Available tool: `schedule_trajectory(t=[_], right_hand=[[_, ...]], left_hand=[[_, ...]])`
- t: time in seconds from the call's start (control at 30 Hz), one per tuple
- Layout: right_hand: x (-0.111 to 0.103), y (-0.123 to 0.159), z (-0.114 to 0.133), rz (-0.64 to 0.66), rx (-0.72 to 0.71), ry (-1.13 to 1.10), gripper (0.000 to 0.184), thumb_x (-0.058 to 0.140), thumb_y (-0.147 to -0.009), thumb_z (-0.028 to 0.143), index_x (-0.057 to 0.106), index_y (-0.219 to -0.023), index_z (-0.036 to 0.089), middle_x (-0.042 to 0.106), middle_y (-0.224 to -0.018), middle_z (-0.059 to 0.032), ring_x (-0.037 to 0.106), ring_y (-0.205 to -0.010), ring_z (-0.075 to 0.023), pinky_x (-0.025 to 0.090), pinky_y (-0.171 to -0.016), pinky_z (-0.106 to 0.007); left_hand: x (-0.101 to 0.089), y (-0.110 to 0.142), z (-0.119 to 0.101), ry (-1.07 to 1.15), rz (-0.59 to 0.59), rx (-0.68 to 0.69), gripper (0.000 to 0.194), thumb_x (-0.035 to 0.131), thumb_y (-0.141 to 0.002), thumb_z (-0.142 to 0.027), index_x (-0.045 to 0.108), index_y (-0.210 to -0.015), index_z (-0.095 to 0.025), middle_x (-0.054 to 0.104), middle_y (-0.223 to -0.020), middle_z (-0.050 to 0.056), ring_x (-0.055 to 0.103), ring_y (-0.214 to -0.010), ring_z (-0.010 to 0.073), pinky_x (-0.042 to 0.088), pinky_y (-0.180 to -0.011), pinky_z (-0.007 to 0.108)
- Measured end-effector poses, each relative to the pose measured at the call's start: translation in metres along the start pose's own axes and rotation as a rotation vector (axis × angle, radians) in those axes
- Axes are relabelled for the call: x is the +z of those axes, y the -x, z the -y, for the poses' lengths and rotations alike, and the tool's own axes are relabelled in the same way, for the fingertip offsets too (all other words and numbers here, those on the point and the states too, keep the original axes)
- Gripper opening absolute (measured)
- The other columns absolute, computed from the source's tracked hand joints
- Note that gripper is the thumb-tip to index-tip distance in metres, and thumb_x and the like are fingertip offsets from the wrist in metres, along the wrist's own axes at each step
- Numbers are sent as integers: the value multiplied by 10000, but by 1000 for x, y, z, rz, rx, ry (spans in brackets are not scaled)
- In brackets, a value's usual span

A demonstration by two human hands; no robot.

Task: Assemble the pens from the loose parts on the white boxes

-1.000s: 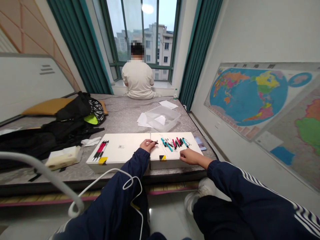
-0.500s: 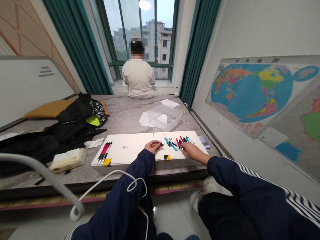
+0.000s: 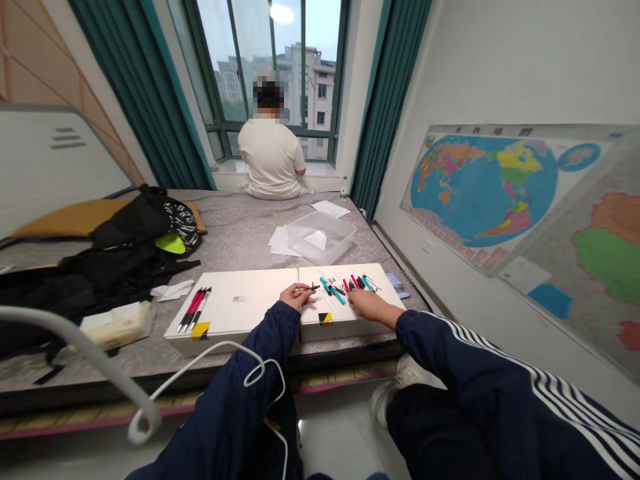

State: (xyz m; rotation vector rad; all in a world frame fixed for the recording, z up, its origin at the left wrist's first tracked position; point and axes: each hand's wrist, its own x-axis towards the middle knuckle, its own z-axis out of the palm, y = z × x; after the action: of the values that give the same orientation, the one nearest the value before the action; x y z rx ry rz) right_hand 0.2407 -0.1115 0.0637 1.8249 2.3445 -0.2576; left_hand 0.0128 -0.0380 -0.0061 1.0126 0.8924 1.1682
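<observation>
Between the fingertips of my left hand [image 3: 295,296] is a slim black pen part [image 3: 312,288], held over the right white box [image 3: 313,320]. My right hand [image 3: 369,304] reaches down onto the same box with bent, closed fingers; whatever they grip is hidden. Close to its fingertips lie loose pen parts: teal barrels [image 3: 332,291], red pieces [image 3: 355,281], black pieces and thin pale refills. On the left white box [image 3: 265,293], three pens [image 3: 195,309] with red, black and silver barrels lie side by side.
Beyond the boxes stand a clear plastic bin [image 3: 323,243] and some white paper [image 3: 283,240]. A black backpack [image 3: 100,267] and a tissue pack [image 3: 117,321] lie left. A white cable [image 3: 220,347] crosses my left sleeve. A person [image 3: 270,157] sits by the window.
The whole view has shifted slightly, moving the scene left. My left hand's pen part now points more to the right. My right hand stays at the loose parts.
</observation>
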Motion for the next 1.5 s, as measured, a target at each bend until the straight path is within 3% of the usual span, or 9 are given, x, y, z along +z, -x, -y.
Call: schedule_trajectory(t=[0.2,0.43,0.6,0.7,0.93,1.13,1.27,1.5], right_hand=[[1,1,5,-16,-15,77,333,352,-876,103,550,-1135,30,562,-1113,-245,606,-943,-271,443,-801,-365],[-13,7,-9,-44,-20,13,237,452,-861,216,644,-946,106,671,-903,-157,622,-836,-241,420,-709,-289],[-17,9,-16,6,-82,-65,172,527,-768,141,689,-818,114,693,-792,-109,613,-743,-199,391,-664,-242],[-24,9,-16,-50,-91,-141,197,540,-739,112,696,-859,122,694,-825,-91,602,-749,-178,390,-673,-228],[-60,18,-14,-254,-69,-518,213,490,-750,163,673,-856,140,637,-682,-22,557,-563,-103,409,-541,-190],[-82,26,-1,-192,-169,-973,287,547,-788,324,661,-941,109,636,-649,-24,591,-563,-117,487,-559,-234],[-89,32,17,-189,-244,-1114,384,631,-755,397,667,-1008,110,679,-776,-63,617,-633,-133,521,-611,-274],[-93,46,43,-184,-234,-1331,396,645,-758,432,681,-995,118,676,-741,-59,616,-644,-135,532,-576,-267]], left_hand=[[1,3,-3,-51,10,24,452,814,-528,-383,546,-792,-131,712,-686,93,648,-504,167,483,-490,245],[-2,0,0,-20,0,47,442,780,-578,-400,499,-810,-149,724,-759,105,628,-484,137,480,-495,245],[3,3,2,-42,42,81,435,745,-621,-415,459,-825,-159,713,-732,73,614,-444,128,433,-451,215],[6,4,2,-57,47,133,435,683,-676,-475,419,-844,-172,707,-727,53,591,-411,111,385,-423,193],[15,13,-8,-84,111,93,463,579,-723,-590,384,-859,-193,712,-796,71,610,-464,116,344,-407,170],[37,31,-38,-115,314,80,427,618,-725,-535,420,-875,-189,720,-822,97,618,-520,124,381,-453,183],[43,48,-58,-96,373,83,516,602,-744,-537,501,-1082,-162,714,-872,130,631,-573,148,427,-493,221],[42,81,-60,-5,311,69,418,629,-752,-479,570,-997,-146,699,-916,146,630,-592,154,448,-512,246]])
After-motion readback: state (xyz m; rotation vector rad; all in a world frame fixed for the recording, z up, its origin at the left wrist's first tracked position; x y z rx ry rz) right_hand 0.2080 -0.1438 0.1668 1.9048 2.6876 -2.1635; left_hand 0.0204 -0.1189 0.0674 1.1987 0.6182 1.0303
